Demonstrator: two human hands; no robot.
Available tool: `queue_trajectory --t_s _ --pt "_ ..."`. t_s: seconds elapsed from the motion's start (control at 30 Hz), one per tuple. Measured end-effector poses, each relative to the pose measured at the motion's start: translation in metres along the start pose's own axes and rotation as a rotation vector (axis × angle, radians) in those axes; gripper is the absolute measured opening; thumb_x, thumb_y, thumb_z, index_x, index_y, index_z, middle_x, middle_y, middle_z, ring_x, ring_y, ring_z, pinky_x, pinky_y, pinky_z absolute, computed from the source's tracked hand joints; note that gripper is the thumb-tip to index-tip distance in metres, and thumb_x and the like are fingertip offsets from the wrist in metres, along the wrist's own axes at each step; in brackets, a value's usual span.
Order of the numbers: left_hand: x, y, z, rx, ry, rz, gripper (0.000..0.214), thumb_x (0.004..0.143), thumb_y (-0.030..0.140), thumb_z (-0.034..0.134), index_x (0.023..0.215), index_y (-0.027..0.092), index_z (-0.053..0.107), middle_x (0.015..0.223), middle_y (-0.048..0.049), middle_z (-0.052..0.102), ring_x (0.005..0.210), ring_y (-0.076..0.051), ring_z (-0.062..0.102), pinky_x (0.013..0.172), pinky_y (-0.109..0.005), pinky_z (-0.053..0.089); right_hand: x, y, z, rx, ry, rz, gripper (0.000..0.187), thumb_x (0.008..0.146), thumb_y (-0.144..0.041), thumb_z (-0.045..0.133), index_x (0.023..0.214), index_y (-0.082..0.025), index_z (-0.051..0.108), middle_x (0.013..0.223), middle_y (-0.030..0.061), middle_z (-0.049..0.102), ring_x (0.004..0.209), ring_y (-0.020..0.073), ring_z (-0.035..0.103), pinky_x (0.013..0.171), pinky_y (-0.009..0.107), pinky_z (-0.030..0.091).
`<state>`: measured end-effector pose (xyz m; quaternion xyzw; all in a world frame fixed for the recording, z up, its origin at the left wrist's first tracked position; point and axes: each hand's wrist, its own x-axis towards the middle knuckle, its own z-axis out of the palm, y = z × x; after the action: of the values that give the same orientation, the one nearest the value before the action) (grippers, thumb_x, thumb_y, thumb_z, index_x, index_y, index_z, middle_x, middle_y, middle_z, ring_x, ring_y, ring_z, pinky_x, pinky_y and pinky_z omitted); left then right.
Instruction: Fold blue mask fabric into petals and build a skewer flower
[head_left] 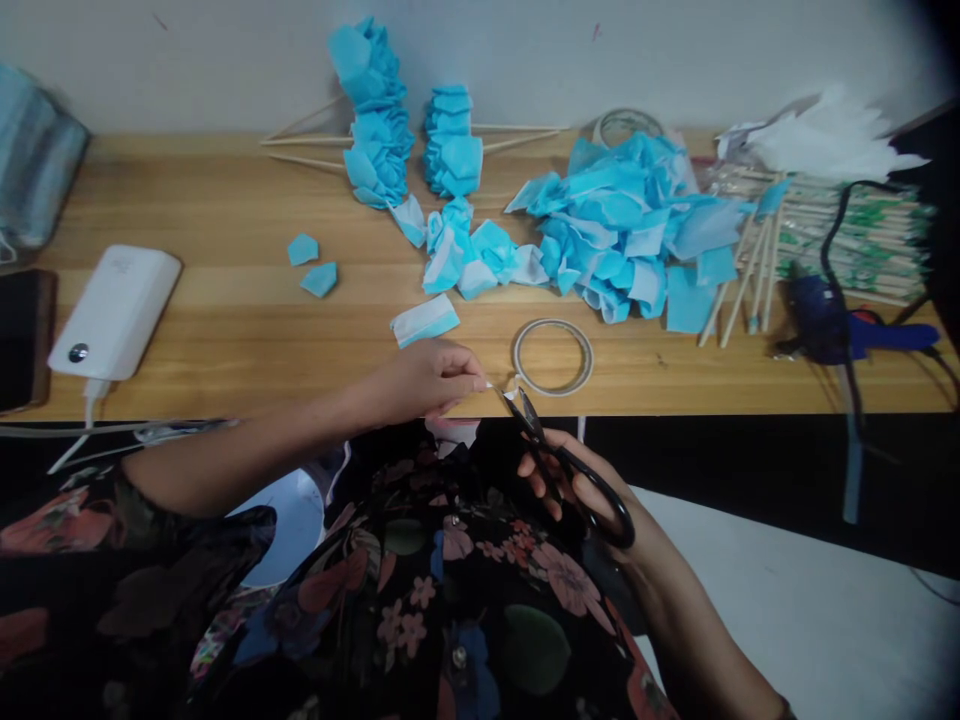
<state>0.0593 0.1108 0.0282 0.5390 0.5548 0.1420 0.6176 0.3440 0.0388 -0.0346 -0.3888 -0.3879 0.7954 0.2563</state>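
My left hand (427,380) pinches the free end of a strip of tape at the table's front edge. The strip runs from the tape roll (553,356) lying flat just to the right. In my right hand (581,490) are black-handled scissors (559,460), fingers through the loops, blades at the tape strip beside my left fingertips. A folded blue-and-white paper piece (424,320) lies just beyond my left hand.
Piles of blue paper petals (615,230) and stacked blue flowers (379,115) cover the table's (225,320) middle and back. Wooden sticks (750,270) and a blue glue gun (832,320) lie right. A white power bank (116,310) and a phone (22,335) sit left.
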Motion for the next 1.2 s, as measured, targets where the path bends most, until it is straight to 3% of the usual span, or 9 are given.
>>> queue_trajectory --t_s 0.17,0.4,0.53,0.73,1.2 --pt "-0.001 -0.004 -0.001 -0.059 0.087 0.018 0.014 0.096 0.027 0.059 0.086 0.018 0.060 0.048 0.0084 0.050 0.038 -0.005 0.039 0.043 -0.017 0.026 -0.008 -0.006 0.002 0.016 0.035 0.008 0.061 0.087 -0.066 0.076 0.132 -0.025 0.069 0.103 0.0088 0.069 0.076 0.0162 0.056 0.053 0.024 0.044" --pt "-0.021 0.001 -0.002 -0.064 -0.043 -0.010 0.031 0.101 0.039 0.052 0.079 0.018 0.059 0.051 0.0047 0.053 0.038 -0.005 0.037 0.040 -0.017 0.027 0.013 -0.010 0.028 0.048 -0.091 0.021 0.068 0.087 -0.069 0.075 0.137 -0.023 0.065 0.104 0.0093 0.069 0.073 0.0150 0.056 0.055 0.024 0.048" --pt "-0.025 -0.003 -0.003 -0.106 -0.065 -0.036 0.028 0.099 0.040 0.054 0.085 0.018 0.063 0.052 0.0053 0.053 0.037 -0.005 0.036 0.038 -0.017 0.025 0.025 -0.006 0.034 0.082 -0.101 -0.001 0.069 0.089 -0.066 0.074 0.140 -0.022 0.062 0.104 0.0095 0.070 0.074 0.0149 0.057 0.054 0.024 0.050" --pt "-0.020 -0.011 -0.001 -0.111 -0.082 -0.042 0.032 0.095 0.041 0.059 0.073 0.018 0.057 0.050 0.0035 0.053 0.037 -0.005 0.036 0.039 -0.018 0.026 0.032 -0.007 0.038 0.077 -0.082 -0.056 0.062 0.090 -0.066 0.073 0.132 -0.021 0.067 0.099 0.0083 0.071 0.065 0.0120 0.054 0.048 0.022 0.046" --pt "-0.019 -0.013 -0.001 -0.099 -0.097 -0.034 0.037 0.099 0.042 0.055 0.071 0.018 0.056 0.049 0.0037 0.052 0.038 -0.005 0.038 0.041 -0.016 0.029 0.030 -0.015 0.047 0.034 -0.037 -0.056 0.056 0.092 -0.065 0.072 0.124 -0.019 0.069 0.078 -0.0010 0.059 0.049 0.0052 0.039 0.038 0.019 0.029"
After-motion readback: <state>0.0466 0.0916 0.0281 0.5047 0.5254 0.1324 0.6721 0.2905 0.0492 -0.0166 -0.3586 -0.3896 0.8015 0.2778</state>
